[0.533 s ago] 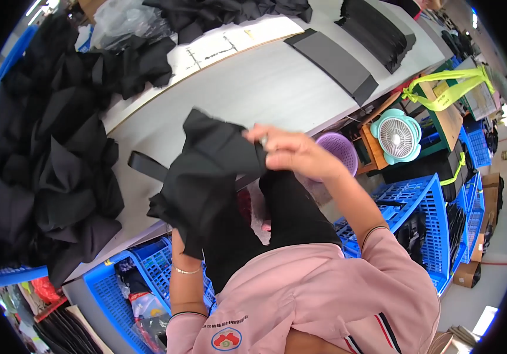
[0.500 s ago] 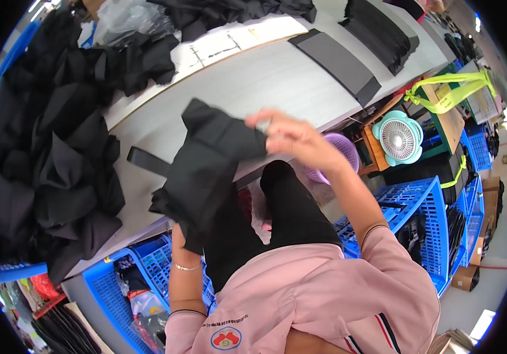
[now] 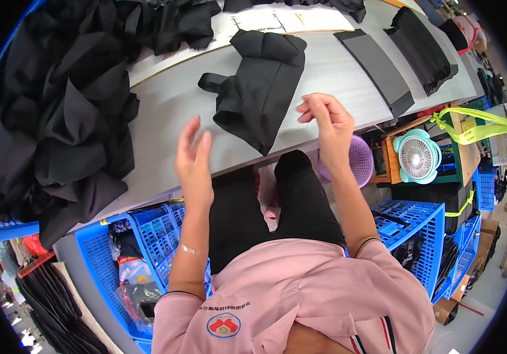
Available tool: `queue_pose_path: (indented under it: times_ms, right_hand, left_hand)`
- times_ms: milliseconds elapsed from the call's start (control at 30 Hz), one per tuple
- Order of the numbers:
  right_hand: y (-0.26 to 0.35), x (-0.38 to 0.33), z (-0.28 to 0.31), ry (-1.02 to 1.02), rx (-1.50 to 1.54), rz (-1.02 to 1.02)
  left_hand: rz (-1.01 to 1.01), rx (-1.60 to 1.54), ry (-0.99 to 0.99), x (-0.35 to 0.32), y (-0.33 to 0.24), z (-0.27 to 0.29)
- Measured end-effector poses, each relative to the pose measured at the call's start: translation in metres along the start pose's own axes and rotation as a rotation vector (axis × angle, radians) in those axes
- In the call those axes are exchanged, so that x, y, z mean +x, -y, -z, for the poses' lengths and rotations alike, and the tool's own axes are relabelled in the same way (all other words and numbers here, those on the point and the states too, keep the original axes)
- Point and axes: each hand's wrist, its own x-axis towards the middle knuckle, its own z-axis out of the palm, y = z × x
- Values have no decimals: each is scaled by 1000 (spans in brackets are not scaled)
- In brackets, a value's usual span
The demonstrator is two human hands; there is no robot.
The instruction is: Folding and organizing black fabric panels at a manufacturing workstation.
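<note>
A black sewn cloth piece [image 3: 262,88], like a small bag or cover, lies crumpled on the grey table [image 3: 165,135] in front of me. From its left side sticks out a black strap loop [image 3: 209,82]. My left hand [image 3: 194,162] is in the air over the table's near edge, to the left of the cloth. Its fingers are apart and hold nothing. Just right of the cloth is my right hand [image 3: 330,121], empty, its fingers loosely bent and apart. Neither hand touches the cloth.
A big heap of black cloth [image 3: 71,124] covers the table's left end. At the right lie a dark grey flat panel [image 3: 374,68] and a stack of black pieces [image 3: 421,50]. A turquoise fan [image 3: 417,156], purple basket [image 3: 356,159] and blue crates [image 3: 412,218] stand beyond the near edge.
Both hands held the black cloth piece off the table before. Now it lies further forward on the table, released, and the hands have drawn apart on either side.
</note>
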Motion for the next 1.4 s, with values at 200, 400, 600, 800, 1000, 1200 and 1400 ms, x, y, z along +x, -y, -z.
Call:
queue_pose_path:
  times_ms: [200,400,600,800,1000,1200,1400]
  right_hand:
    - [6,-6,-40,228,-125,73]
    - [-18,7,-9,387,28,-322]
    - [-25,13,-3,371,235,-396]
    - [-20,13,-9,182,-145,1]
    - [-16,28,-3,-167,-498,245]
    - [-27,-2,-27,-83,-432,288]
    - [-15,29,15,-10,-497,-87]
  left_hand:
    - [397,-399,378,46,18,-27]
    - [500,-494,577,36,14,-41]
    - [383,-334,720,41,4,-60]
    - [-22,-93,417,49,1,-51]
    - [-164,74,59,51,-6,-49]
    - [34,23,203,14,7,-66]
    - [-148,396,91,35,-8,-26]
